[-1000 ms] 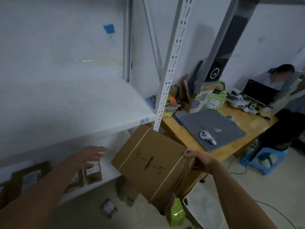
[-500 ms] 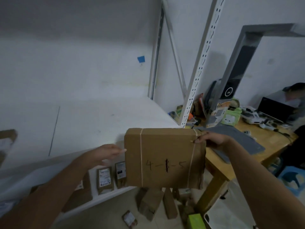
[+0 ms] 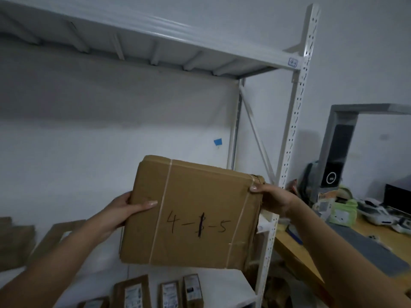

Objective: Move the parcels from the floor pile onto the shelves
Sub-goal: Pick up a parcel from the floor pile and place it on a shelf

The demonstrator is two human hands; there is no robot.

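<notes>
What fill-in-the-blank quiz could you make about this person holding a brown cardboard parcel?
The writing on the flat brown cardboard parcel begins with the digit ____. The left hand grips the parcel's ____ edge; the right hand grips its upper right corner. The small tape scrap on the white wall is coloured ____.
Missing words: 4; left; blue.

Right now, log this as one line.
parcel held before shelves | left hand grips left edge | right hand grips right corner
</notes>
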